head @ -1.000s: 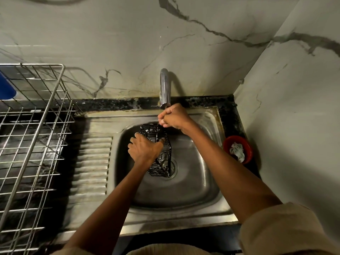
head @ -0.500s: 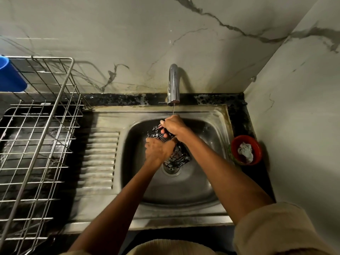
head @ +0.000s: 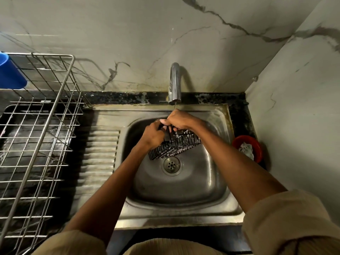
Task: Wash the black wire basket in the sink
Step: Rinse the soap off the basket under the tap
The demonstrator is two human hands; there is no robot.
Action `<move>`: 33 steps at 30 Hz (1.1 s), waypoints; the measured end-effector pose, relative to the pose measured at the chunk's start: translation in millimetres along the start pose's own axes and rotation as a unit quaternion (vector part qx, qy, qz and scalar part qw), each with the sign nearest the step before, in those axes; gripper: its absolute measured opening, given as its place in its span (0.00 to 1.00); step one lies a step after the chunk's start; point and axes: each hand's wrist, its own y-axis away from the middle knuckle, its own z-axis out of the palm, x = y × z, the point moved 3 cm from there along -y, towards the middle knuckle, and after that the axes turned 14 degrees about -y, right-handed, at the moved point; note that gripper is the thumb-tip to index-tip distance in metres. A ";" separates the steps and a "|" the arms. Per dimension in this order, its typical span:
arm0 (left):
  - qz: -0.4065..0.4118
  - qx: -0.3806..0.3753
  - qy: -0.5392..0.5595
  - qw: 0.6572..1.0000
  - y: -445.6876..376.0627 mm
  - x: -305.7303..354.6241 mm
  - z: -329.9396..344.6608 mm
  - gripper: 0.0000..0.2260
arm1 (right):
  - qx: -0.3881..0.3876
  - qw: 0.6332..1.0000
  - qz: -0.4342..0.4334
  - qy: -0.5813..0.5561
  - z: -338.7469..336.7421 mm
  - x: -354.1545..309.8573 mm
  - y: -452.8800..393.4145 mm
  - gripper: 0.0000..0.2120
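Both hands gripping black wire basket (head: pixel 174 145) over sink (head: pixel 217 183), mid-wash
Left hand (head: pixel 153 136) and right hand (head: pixel 177 120) curled on top edge beneath tap (head: pixel 174 83); suds clinging, rinsing apparently left

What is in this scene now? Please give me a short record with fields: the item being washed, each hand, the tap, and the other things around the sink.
item: black wire basket, soapy, held tilted above the drain of the steel sink
left hand: grips the basket's left end
right hand: grips its upper edge, under the spout
tap: chrome, a thin stream falls onto the right hand
right of sink: red bowl with a whitish scrubber or cloth inside
left of sink: metal dish rack, blue cup at its far corner
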 end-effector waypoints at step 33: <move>-0.054 -0.056 0.192 0.978 8.8 8.5 10.8 0.06 | 0.172 0.984 -0.031 0.030 26.0 42.4 4.0 0.27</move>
